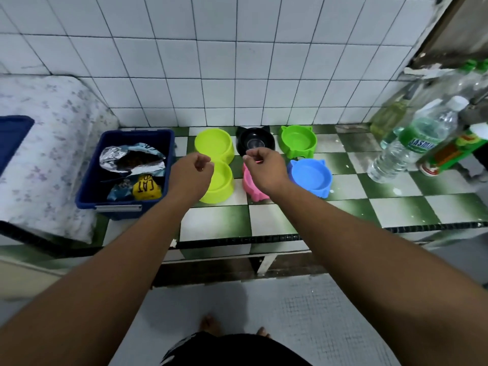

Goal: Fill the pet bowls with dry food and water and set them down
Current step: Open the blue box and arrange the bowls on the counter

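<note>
Hovering above bowls (311, 178) with left hand (194, 167) loosely curled, empty; cannot tell for right hand (264, 165). Lift food bag (132, 161) upright, pour low.

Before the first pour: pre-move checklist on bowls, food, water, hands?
1. No food in lime-yellow plastic double bowl, black cat-eared bowl, green cat-eared bowl, blue cat-eared bowl: ok.
2. Contents of pink plastic bowl, half under right hand: cannot tell.
3. Kibble showing in opened foil food bag inside dark blue plastic bin: ok.
4. White cap on clear green-labelled water bottle: ok.
5. Both hands free, left hand included, fingers curled: cannot tell.
</note>
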Demonstrator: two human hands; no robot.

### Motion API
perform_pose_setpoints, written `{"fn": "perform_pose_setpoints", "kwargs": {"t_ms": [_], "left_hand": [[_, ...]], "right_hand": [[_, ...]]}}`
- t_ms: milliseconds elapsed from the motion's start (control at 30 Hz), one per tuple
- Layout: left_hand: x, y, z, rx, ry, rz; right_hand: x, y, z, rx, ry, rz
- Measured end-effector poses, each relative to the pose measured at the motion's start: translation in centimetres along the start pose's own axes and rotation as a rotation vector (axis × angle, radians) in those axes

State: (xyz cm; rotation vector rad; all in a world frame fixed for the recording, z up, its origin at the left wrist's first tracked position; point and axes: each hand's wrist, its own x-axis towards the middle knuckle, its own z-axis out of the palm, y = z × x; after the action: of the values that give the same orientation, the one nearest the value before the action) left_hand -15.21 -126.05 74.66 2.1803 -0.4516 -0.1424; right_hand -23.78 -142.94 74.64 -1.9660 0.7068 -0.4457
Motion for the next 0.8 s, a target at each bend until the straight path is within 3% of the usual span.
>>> {"fn": "perform_pose_setpoints", "kwargs": {"t_ms": [200, 600, 800], "left_hand": [[1.4, -1.5, -2.8, 0.006, 0.058, 0.007], [4.9, -9.7, -13.4, 0.144, 0.188, -0.179], [5.9, -12.8, -14.8, 0.238, 0.198, -0.237]], "right_hand": [[1.6, -2.4, 3.4, 0.011, -0.041, -0.063], [3.3, -8.2, 15.5, -0.028, -0.251, -0.163], [4.3, -8.7, 18.5, -0.320, -0.459, -0.319]]}}
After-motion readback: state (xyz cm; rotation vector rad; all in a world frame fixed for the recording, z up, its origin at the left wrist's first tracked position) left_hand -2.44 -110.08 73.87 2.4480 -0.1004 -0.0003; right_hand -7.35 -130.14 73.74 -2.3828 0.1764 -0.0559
